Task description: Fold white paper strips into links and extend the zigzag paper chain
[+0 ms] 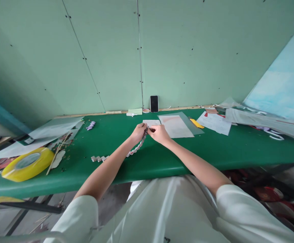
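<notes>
A zigzag folded-paper chain (pixel 136 148) runs from between my hands down to the left, passing behind my left forearm, and its end lies on the green table. My left hand (pixel 139 132) is closed on the upper part of this chain. Close against it, my right hand (pixel 159 133) pinches at the chain's top end, though the fingertips hide the exact grip. Just beyond the hands lies a small stack of pale paper (pixel 149 122), partly covered by them.
A phone (pixel 154 103) leans on the wall. Right of my hands are a white sheet (pixel 177 126), a yellow cutter (pixel 196 124) and loose papers (pixel 215 122). At left lie a yellow tape roll (pixel 44 158), thin sticks (pixel 57 154) and a small purple piece (pixel 91 125).
</notes>
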{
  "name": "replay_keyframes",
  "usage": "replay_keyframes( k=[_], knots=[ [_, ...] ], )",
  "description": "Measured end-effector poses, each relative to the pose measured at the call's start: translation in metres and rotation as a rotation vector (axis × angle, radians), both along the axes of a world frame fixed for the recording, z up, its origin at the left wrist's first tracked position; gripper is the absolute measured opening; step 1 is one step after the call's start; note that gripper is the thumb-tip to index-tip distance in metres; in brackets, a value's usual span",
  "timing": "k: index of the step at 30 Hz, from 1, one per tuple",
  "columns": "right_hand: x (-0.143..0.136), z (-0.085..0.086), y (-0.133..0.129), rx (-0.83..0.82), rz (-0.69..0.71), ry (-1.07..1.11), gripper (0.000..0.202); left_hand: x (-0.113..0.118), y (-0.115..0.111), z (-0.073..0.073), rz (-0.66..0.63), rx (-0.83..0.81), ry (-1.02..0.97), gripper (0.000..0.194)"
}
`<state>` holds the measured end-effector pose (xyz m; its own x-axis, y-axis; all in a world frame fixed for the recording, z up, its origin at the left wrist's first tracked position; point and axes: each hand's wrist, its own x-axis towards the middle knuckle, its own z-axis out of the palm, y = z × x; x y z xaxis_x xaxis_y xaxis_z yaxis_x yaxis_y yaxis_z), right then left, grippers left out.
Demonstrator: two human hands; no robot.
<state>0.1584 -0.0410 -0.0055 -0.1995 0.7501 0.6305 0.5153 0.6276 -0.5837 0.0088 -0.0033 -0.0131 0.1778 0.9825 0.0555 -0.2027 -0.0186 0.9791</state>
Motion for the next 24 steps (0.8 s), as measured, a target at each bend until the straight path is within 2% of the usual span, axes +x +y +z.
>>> replay_keyframes(
  k=[6, 15, 24],
  knots=[
    [0.0002, 0.0003, 0.0003, -0.017, -0.021, -0.037, 0.042, 0.0016, -0.0015, -0.0023, 0.041, 0.040, 0.061, 0.033],
    [0.0006, -0.0032, 0.0036, -0.037, -0.019, -0.058, 0.039, 0.0083, -0.0048, -0.0001, 0.043, -0.081, 0.003, 0.027],
    [0.0032, -0.0070, 0.0087, -0.063, -0.005, -0.055, 0.037, 0.0021, -0.0070, 0.0004, 0.049, 0.018, 0.104, 0.033]
  ],
)
